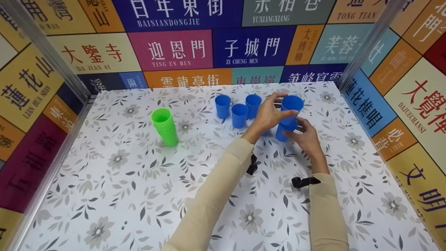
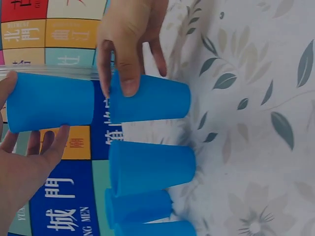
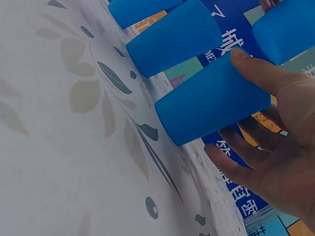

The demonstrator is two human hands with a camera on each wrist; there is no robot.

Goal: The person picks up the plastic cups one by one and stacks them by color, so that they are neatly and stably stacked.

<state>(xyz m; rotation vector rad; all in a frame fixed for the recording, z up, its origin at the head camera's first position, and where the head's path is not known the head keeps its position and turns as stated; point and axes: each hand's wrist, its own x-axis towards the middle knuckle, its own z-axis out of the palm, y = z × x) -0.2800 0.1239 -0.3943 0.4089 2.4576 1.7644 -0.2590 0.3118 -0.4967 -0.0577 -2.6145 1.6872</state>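
Observation:
My left hand (image 1: 270, 113) grips a blue plastic cup (image 1: 292, 104) between thumb and fingers, upright and raised over a second blue cup (image 1: 282, 133). A gap separates the two cups in the left wrist view. Around the rim end of that second cup, my right hand (image 1: 306, 136) has its thumb on one side and fingers on the other. This lower cup (image 3: 211, 98) stands upright with its base at the tabletop. To the left are more upright blue cups (image 1: 239, 116), one mostly hidden behind my left hand.
A stack of green cups (image 1: 163, 125) stands on the left side of the table. The tabletop (image 1: 146, 195) has a white cloth with a leaf and flower print. Panels with large lettering (image 1: 177, 48) wall in the back and both sides.

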